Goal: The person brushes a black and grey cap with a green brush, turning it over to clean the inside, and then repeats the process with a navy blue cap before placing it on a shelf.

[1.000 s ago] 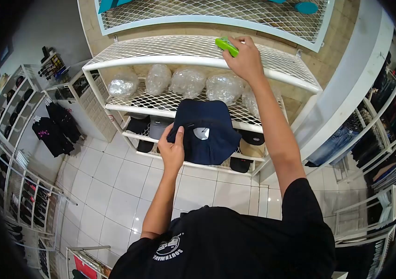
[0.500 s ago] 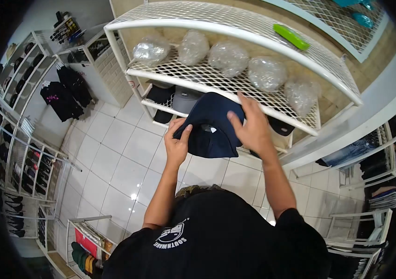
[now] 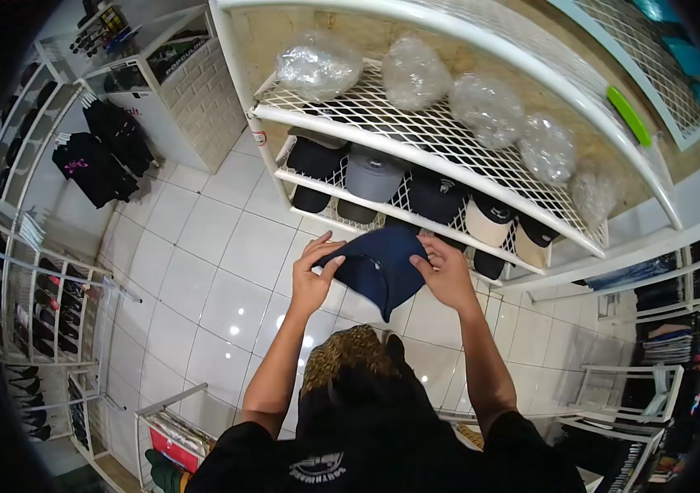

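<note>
A dark navy cap [image 3: 395, 267] hangs in the air between both hands, its hollow inside partly facing me. My left hand [image 3: 314, 275] pinches its left edge between thumb and fingers. On the other side, my right hand [image 3: 446, 271] grips the right edge, thumb on the near face and fingers mostly behind. Just beyond the cap stands a white mesh shelf [image 3: 416, 140]. Its lower tiers carry several caps, among them a grey cap [image 3: 373, 172] and a black cap [image 3: 437, 195].
Several clear plastic-wrapped bundles [image 3: 485, 111] line the shelf's upper tier. A bright green object [image 3: 629, 117] lies on its top. Black shirts [image 3: 95, 164] hang at left near a white brick counter [image 3: 195, 103]. A rack with folded clothes [image 3: 666, 349] stands at right; white floor tiles [image 3: 202, 271] lie below.
The cap has turned and tipped, and sits lower and farther from the shelf in view. My right hand has shifted down to its right edge. The camera view has moved, showing more shelved caps.
</note>
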A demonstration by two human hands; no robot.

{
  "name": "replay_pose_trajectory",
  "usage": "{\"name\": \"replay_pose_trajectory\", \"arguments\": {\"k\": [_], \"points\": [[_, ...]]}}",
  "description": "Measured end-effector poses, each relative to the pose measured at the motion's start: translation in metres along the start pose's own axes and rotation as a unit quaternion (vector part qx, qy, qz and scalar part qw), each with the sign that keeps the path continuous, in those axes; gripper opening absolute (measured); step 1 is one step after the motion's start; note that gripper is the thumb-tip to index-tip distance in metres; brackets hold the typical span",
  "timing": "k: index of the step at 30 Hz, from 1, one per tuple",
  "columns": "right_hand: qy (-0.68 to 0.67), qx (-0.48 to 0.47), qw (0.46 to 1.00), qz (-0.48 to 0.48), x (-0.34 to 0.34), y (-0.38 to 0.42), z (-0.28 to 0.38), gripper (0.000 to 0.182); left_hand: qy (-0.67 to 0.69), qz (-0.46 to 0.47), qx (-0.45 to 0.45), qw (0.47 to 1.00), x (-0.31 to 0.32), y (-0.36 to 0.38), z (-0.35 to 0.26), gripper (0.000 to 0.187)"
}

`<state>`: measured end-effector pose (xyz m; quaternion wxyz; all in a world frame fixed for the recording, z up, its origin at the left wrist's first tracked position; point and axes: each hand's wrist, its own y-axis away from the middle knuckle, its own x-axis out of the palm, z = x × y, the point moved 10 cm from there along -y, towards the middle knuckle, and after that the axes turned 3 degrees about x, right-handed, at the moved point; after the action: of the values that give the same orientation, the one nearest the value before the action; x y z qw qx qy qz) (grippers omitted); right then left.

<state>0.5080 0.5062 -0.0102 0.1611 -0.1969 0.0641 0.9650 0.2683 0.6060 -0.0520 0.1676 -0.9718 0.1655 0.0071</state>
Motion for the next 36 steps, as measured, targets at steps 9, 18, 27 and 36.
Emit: {"name": "replay_pose_trajectory", "arguments": {"k": [9,18,27,36], "points": [[0.282,-0.351,0.844,-0.292,0.035,-0.008,0.058,0.039,0.09,0.06,-0.176,0.978,0.031,-0.045,0.153,0.062],[0.284,-0.443,0.76,-0.381,0.055,-0.092,0.026,0.043,0.136,-0.016,-0.201,0.97,0.073,-0.106,0.181,0.075],[0.317,-0.421,0.754,-0.392,0.065,-0.147,0.026,0.034,0.265,-0.183,-0.241,0.915,0.077,-0.117,0.214,0.065],[0.337,-0.352,0.789,-0.375,0.062,-0.156,0.027,0.03,0.195,-0.115,-0.236,0.945,0.075,-0.129,0.22,0.047]]}}
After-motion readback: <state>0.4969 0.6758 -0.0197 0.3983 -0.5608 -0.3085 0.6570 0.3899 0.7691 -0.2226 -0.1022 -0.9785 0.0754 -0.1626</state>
